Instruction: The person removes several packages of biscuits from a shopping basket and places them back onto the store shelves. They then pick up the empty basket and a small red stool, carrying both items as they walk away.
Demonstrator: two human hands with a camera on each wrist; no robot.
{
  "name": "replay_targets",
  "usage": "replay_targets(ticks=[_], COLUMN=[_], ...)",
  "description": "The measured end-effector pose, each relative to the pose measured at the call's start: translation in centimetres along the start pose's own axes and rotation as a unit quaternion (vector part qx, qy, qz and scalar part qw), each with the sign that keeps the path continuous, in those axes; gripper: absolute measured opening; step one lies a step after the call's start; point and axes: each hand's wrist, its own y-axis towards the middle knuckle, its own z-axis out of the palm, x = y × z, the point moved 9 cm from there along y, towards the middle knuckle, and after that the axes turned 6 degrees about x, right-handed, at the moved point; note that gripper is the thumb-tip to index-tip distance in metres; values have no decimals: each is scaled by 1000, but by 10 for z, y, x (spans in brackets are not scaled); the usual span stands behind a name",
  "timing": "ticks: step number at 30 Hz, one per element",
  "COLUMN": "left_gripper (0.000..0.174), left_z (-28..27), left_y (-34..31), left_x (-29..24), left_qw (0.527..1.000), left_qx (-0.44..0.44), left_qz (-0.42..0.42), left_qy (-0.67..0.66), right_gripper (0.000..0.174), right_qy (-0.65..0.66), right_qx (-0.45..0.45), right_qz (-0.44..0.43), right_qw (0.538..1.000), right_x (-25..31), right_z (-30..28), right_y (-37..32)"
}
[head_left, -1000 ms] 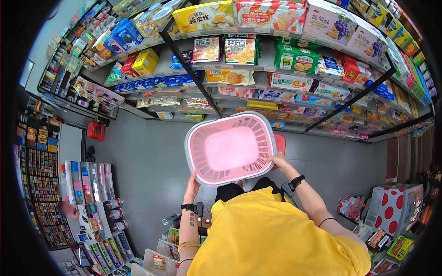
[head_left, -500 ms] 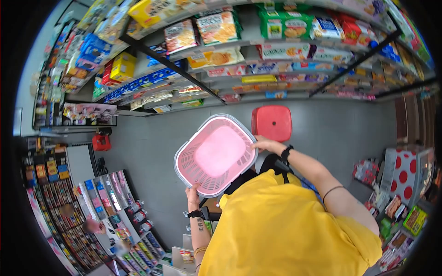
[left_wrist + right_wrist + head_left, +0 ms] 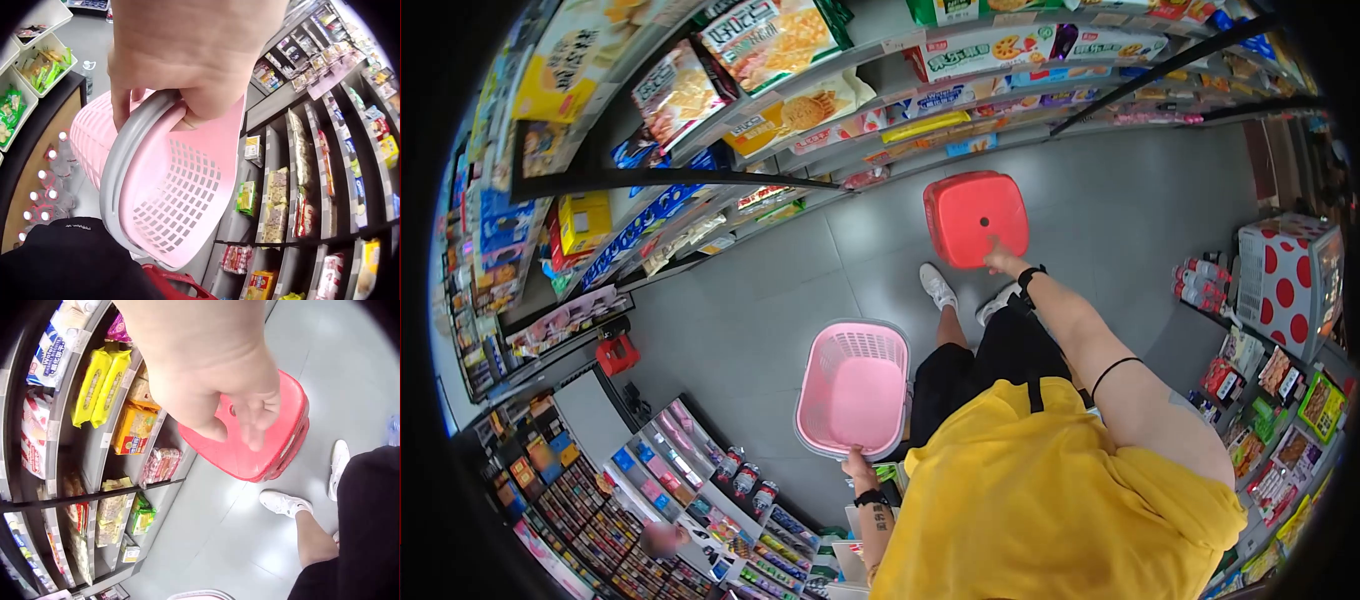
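A pink basket [image 3: 855,395] with a grey rim hangs at the person's left side, and the left hand [image 3: 858,468] grips its rim. In the left wrist view the left hand [image 3: 181,69] has its thumb inside the grey rim and fingers outside; the basket [image 3: 187,187] looks empty. The right hand [image 3: 1006,262] is over the near edge of a red stool [image 3: 975,205]. In the right wrist view the right hand [image 3: 219,381] has its fingers loosely extended above the stool seat [image 3: 250,450], holding nothing; whether it touches the seat cannot be told.
Snack shelves [image 3: 900,90] curve along the front and left. A display rack [image 3: 700,470] stands at lower left, a red object [image 3: 617,354] behind it. At right are bottles [image 3: 1203,284] and a dotted box [image 3: 1285,285]. Shoes [image 3: 938,286] are beside the stool on grey floor.
The right hand has let go of the basket and moved to the stool. The left hand has brought the basket down and back toward the left side. The view has turned, showing more of the stool.
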Motion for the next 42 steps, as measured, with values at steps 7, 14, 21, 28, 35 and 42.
replay_targets(ticks=[7, 14, 21, 28, 35, 42], left_gripper=[43, 14, 12, 23, 29, 29], left_z=[-12, -1, 3, 15, 26, 27], left_y=[-37, -51, -42, -49, -63, -60], left_x=[18, 32, 42, 40, 41, 51], left_qw=[989, 982, 978, 978, 977, 980], left_qx=[27, 78, 132, 136, 143, 127], left_qz=[-90, -124, -105, -100, -108, -104], left_qy=[-111, -117, -123, -120, -119, -110], right_gripper=[83, 81, 75, 75, 59, 25], right_qy=[98, 158, 224, 207, 308, 385], right_qx=[-31, -19, 11, 35, 55, 48], right_qz=[-3, 58, 51, 62, 58, 65], right_qw=[995, 986, 973, 976, 948, 919], right_x=[-21, -28, -50, -35, -47, -87], right_z=[-6, -2, 7, 8, 10, -19], right_y=[74, 99, 143, 137, 141, 104])
